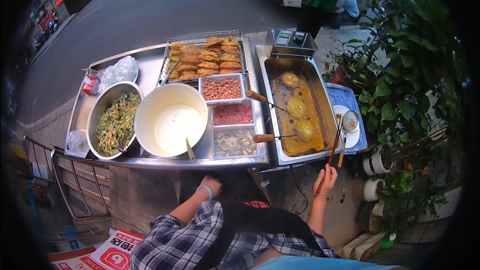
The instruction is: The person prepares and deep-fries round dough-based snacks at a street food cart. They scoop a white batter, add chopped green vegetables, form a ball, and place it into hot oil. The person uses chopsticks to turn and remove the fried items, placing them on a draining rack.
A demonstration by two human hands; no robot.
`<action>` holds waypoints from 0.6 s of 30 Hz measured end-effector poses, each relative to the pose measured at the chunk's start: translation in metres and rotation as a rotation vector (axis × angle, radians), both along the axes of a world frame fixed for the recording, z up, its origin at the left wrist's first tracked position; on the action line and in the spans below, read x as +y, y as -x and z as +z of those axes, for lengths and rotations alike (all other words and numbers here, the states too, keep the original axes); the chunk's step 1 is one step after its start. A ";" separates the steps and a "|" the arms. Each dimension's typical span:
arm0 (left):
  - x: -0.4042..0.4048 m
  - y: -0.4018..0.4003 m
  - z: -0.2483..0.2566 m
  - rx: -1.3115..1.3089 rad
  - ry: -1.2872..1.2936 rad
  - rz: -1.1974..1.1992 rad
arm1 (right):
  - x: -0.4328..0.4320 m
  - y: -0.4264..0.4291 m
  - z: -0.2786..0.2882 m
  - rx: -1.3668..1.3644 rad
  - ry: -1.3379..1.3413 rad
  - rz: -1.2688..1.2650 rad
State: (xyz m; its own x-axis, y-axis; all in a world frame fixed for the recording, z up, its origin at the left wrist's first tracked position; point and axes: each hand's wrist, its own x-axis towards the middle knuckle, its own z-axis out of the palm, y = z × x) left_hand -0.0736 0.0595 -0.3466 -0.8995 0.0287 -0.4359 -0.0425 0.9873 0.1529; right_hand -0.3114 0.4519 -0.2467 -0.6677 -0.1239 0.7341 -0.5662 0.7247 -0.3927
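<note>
My right hand grips a pair of long chopsticks, held upward beside the right rim of the deep fryer. Three round fritters sit in the fryer's oil, two of them by the wire ends of wooden-handled ladles. My left hand rests against the black apron, below the counter's front edge; whether its fingers hold anything cannot be told. Ahead of it stand a large pot of white batter with a spoon in it, and a steel bowl of chopped vegetables.
Browned fritters fill a wire rack behind containers of peanuts, minced meat and a greyish seafood-like filling. A strainer lies on a white plate right of the fryer. Leafy plants border the right; two people are beyond.
</note>
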 end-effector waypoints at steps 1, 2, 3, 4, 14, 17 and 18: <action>0.001 -0.004 0.000 0.010 0.014 0.005 | 0.000 0.000 -0.001 0.028 0.003 0.011; 0.001 -0.007 0.001 -0.010 0.028 -0.001 | -0.001 0.001 -0.002 -0.008 -0.008 -0.012; 0.000 -0.011 0.002 0.031 0.011 0.025 | -0.002 0.000 -0.002 -0.016 -0.009 -0.014; -0.002 -0.016 0.003 0.043 -0.005 0.040 | -0.003 -0.002 -0.002 -0.027 -0.011 -0.019; -0.017 -0.051 0.009 0.191 -0.016 0.120 | -0.053 -0.019 0.031 0.104 0.147 -0.083; -0.022 -0.062 0.012 0.235 -0.045 0.147 | -0.069 -0.036 0.047 0.143 0.238 -0.052; -0.023 -0.067 0.013 0.261 -0.063 0.155 | -0.072 -0.043 0.053 0.179 0.191 -0.072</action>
State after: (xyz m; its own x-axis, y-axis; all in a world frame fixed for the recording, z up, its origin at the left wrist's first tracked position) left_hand -0.0071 0.0369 -0.3332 -0.9767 -0.0982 -0.1909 -0.1433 0.9604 0.2389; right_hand -0.2683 0.3798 -0.1941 -0.5271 0.0713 0.8468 -0.5888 0.6878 -0.4245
